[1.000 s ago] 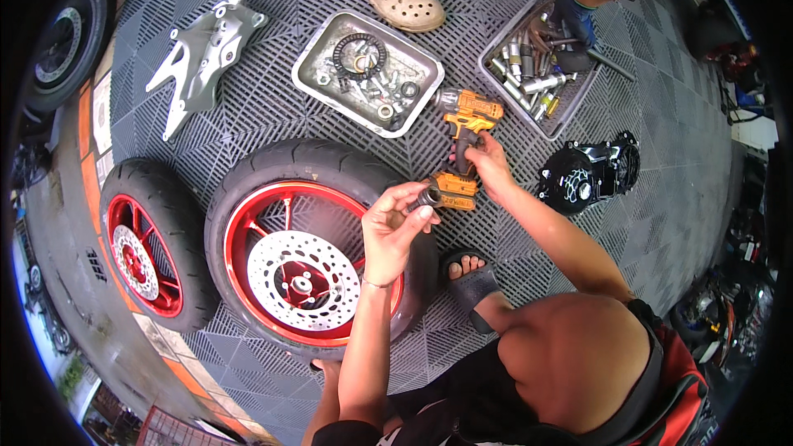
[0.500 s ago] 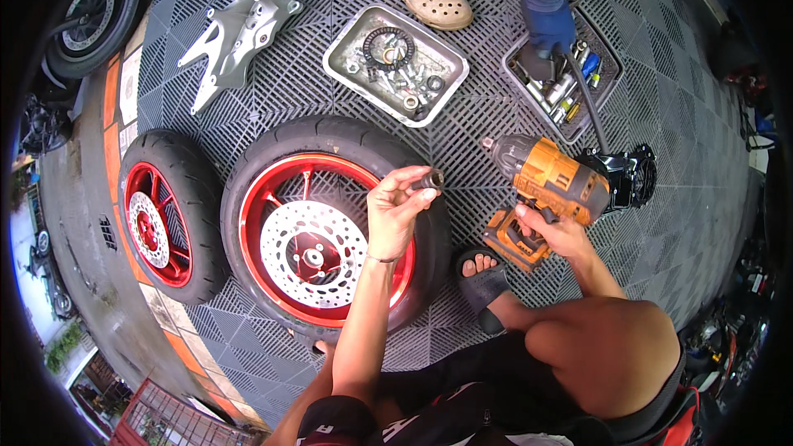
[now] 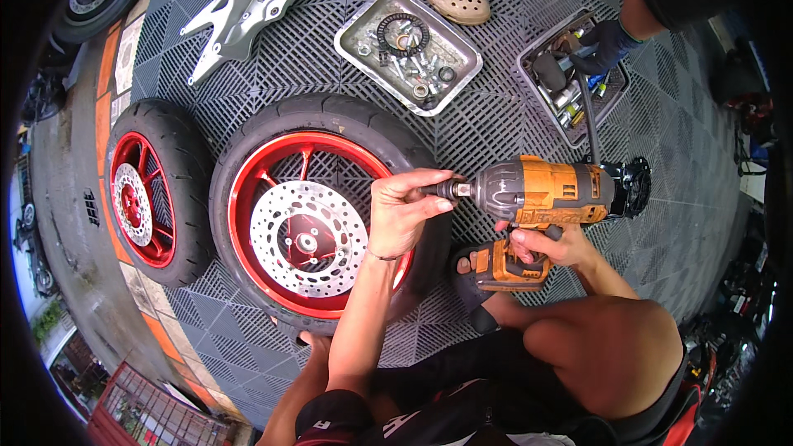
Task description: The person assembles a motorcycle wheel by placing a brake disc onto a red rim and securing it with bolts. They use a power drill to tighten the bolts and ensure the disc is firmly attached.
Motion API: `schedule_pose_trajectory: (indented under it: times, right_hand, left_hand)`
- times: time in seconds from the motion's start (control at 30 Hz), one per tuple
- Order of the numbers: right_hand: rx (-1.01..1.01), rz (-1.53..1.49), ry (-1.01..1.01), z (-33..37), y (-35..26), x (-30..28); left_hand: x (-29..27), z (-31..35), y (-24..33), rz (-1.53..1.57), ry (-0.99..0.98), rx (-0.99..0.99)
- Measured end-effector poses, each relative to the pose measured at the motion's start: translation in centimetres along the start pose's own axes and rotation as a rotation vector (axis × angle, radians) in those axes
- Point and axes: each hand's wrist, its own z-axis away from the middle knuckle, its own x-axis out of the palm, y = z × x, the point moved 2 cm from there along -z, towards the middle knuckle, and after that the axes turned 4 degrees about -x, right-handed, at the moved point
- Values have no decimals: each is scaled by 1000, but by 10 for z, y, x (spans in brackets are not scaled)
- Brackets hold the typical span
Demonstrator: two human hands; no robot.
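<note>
Socket [image 3: 439, 189] in left fingers [image 3: 418, 178], impact wrench [image 3: 543, 190] in right fingers [image 3: 537, 243]

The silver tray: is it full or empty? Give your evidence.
Neither; it is partly filled. The silver tray holds a dark ring and small metal parts, with its bottom showing between them.

Silver bracket [image 3: 248, 18], shallow metal tray [image 3: 454, 54], smaller red-rimmed wheel [image 3: 144, 206]

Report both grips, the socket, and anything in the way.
Left grip pinches dark socket. Right grip holds orange power tool by handle. Socket at tool's tip, full seating unclear. Nothing visible between them.
</note>
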Motion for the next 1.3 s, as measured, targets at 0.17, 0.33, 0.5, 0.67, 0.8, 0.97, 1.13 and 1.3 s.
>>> schedule_pose_trajectory:
  times: [0.17, 0.33, 0.5, 0.67, 0.8, 0.97, 1.13, 1.3]
  right_hand:
    - [-26, 96, -98, 2, -1, 1]
    - [-3, 483, -192, -1, -17, 9]
    - [-143, 599, -391, -12, -31, 20]
    - [279, 321, -278, -8, -18, 32]
    - [305, 554, -290, -37, -20, 56]
    - [-23, 998, -504, -69, -21, 78]
    - [114, 1179, -800, -78, -16, 86]
    - [374, 879, -752, -98, -19, 116]
  left_hand:
    - [8, 10, 29, -226, -11, -38]
    - [10, 30, 66, -645, -11, 145]
    - [25, 54, 80, -876, -90, 334]
    - [1, 61, 59, -548, 89, 111]
    - [-33, 73, 14, 314, 241, 58]
    - [-3, 98, 9, 830, 369, 188]
    - [-5, 136, 6, 923, 532, 156]
    - [-25, 140, -11, 991, 467, 200]
